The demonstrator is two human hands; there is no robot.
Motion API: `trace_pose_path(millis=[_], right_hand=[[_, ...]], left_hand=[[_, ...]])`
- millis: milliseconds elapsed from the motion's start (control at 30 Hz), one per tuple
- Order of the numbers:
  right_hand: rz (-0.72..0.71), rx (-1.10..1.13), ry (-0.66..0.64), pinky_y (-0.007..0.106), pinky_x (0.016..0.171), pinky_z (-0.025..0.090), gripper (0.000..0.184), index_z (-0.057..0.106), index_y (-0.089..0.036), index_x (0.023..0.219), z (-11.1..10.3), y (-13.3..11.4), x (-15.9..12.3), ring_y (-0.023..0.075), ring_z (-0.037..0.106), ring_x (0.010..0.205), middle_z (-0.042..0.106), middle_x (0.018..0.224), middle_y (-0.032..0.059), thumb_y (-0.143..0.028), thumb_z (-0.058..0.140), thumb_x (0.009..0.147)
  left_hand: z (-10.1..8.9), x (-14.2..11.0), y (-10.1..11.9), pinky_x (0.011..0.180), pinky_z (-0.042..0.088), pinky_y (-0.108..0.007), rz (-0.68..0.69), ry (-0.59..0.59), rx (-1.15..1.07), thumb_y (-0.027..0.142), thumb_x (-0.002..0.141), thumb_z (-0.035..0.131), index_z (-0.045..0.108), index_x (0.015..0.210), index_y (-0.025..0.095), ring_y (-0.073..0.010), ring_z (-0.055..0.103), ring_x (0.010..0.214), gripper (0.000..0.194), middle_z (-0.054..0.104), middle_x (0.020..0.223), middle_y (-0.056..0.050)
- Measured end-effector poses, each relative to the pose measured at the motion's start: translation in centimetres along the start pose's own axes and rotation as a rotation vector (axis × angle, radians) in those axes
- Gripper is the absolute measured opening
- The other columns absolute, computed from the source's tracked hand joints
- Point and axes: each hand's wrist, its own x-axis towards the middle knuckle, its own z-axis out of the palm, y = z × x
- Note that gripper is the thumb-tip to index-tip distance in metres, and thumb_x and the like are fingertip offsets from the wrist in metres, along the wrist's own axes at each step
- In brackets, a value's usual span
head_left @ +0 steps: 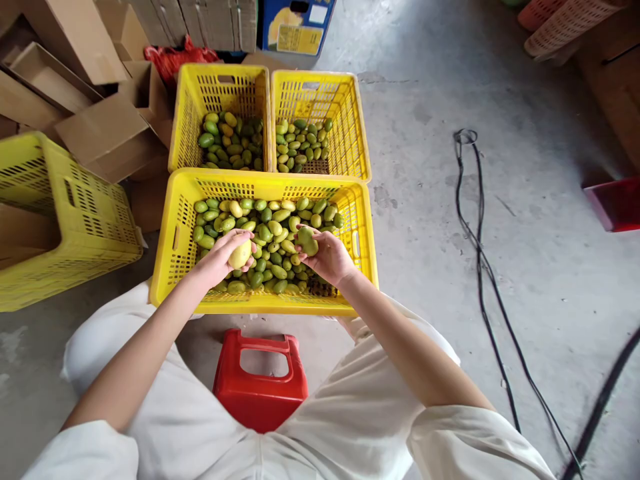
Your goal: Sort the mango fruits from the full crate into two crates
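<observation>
My left hand (pixel 220 256) is closed around a smooth pale-yellow oval fruit (pixel 240 255). In my right hand (pixel 331 259) sits a green oval fruit (pixel 307 241), gripped between thumb and fingers. Both hands are held over a large yellow plastic crate (pixel 265 306), which holds many green and yellow fruits (pixel 277 272) of the same shape. Two smaller yellow crates stand behind it. The left one (pixel 183 127) has green and yellowish fruits, and the right one (pixel 350 127) has mostly green ones. The exact kind of fruit is hard to tell.
A red plastic stool (pixel 260 403) is between my legs. To the left stand another yellow crate (pixel 100 220) and a pile of cardboard boxes (pixel 113 133). Behind the crates is a blue printed box (pixel 296 27). Black cables (pixel 480 247) lie on the concrete floor at right.
</observation>
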Motion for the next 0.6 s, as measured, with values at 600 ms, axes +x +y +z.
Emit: trace_pose_path(millis=[600], right_hand=[[-0.153,0.043,0.048,0.02,0.061,0.051,0.056,0.061,-0.027,0.09,-0.1,0.0,0.2,0.0123,0.063,0.078,0.072,0.092,-0.0034,-0.027,0.108,0.061]], left_hand=[[0.2,0.0,0.1,0.053,0.047,-0.022,-0.063,0.133,0.074,0.024,0.058,0.107,0.072,0.095,0.016,-0.0124,0.064,0.062,0.051,0.067,0.076,0.002]])
